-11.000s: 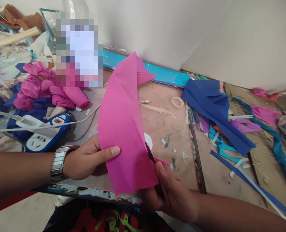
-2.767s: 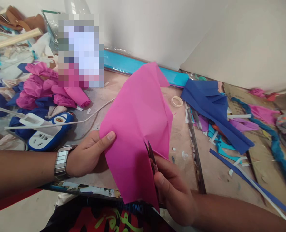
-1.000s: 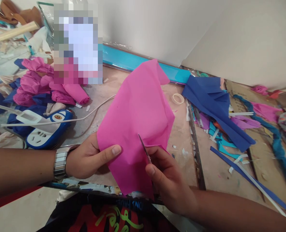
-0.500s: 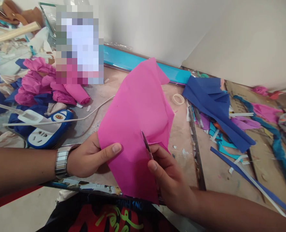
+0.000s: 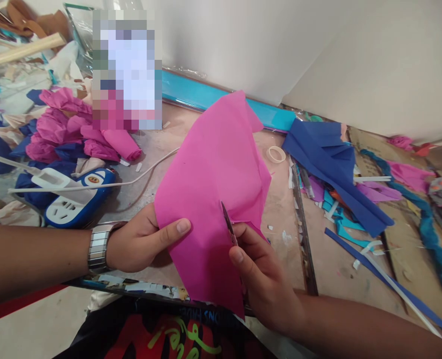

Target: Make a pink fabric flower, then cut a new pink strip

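Note:
A bright pink sheet (image 5: 206, 164) of thin paper or cloth is held up over the table, with its lower end hanging toward my lap. My left hand (image 5: 146, 239) grips its left edge, thumb flat on the front and fingers behind. At the sheet's lower right, my right hand (image 5: 260, 269) is closed around a pair of scissors (image 5: 227, 219). Only a dark pointed blade shows against the pink surface; the handles are hidden in my palm. A cut edge runs to the right of the blade.
Left are crumpled pink pieces (image 5: 56, 127) and a blue power strip (image 5: 66, 204) with a charger and white cable. Behind lies a turquoise strip (image 5: 191, 92); a blurred patch covers something upright. Right are a tape ring (image 5: 276, 154), dark blue fabric-like sheets (image 5: 321, 144) and colourful scraps.
The view has shifted slightly. Both hands, the pink sheet and the scissors keep nearly the same positions relative to one another.

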`<move>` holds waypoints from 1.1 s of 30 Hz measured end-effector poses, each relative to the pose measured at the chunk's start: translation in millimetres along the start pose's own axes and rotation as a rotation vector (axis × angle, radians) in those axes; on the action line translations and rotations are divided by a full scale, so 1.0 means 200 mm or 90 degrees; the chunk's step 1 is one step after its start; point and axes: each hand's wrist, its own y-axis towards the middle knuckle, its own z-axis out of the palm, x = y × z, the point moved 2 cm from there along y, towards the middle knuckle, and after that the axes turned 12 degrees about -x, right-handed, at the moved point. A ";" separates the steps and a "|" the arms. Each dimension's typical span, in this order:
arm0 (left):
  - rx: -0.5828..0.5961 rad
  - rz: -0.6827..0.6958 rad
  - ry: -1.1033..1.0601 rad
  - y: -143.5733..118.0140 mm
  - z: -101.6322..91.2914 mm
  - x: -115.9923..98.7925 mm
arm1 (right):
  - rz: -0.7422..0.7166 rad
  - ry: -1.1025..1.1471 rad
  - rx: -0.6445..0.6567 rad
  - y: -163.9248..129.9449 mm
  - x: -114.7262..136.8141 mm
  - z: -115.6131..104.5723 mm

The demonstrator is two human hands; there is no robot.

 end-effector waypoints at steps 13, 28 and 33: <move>-0.035 0.026 0.025 0.00 0.01 0.00 | 0.029 0.050 0.006 -0.01 0.00 0.02; -0.086 0.020 -0.026 0.02 -0.01 0.02 | 0.061 0.122 0.041 -0.02 -0.01 0.04; -0.049 0.032 -0.011 0.02 0.00 0.02 | 0.062 0.135 0.048 -0.01 -0.02 0.04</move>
